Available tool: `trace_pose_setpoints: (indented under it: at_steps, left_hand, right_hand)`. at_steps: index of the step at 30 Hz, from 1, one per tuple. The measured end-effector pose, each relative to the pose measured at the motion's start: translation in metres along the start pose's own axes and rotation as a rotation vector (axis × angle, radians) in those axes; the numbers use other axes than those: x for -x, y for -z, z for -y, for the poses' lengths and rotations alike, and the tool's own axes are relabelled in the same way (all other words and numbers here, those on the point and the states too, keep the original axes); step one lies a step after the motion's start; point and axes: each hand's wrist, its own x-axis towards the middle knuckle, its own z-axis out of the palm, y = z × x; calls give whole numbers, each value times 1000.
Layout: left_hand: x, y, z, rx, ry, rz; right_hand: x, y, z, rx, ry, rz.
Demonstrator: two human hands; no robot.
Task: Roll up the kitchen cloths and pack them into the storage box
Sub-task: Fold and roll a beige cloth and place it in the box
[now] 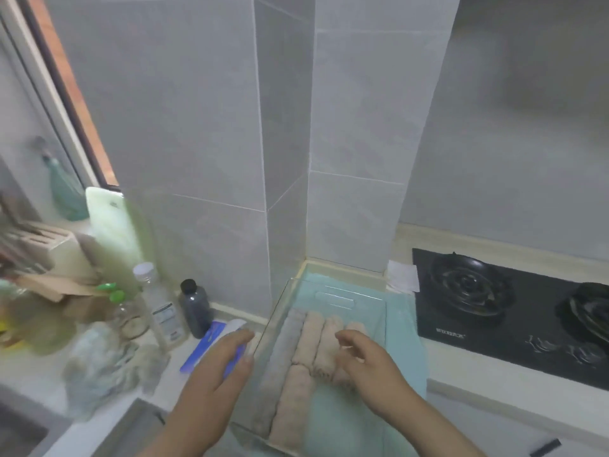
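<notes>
Tucking is judged underway: rolled beige kitchen cloths (306, 344) are packed side by side in clear plastic storage box (342, 286), lower centre. Box is braced by straight-fingered left hand (224, 354) at left wall; right hand (365, 357) is curled over rightmost roll (355, 327), grip unclear.

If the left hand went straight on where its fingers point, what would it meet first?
Probably the storage box, at its clear left wall, just ahead of the left hand; blur leaves the depth unsure.
</notes>
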Motion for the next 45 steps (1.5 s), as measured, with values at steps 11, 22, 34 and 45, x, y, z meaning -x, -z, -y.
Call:
trace_pose_setpoints:
  at_steps: [11,22,34,45]
  left_hand:
    - [192,25,-55,-6,67,-599]
    - [486,156,-75,-366,380,-1145]
    - [748,249,-65,-346,652,-1530]
    - [789,334,11,-248,804,-1584]
  right_hand:
    - [76,-8,64,-142,258,254]
    - [268,-209,187,50,740,881]
    - [520,-407,245,101,922,1283]
    - [572,-549,267,185,877,1455]
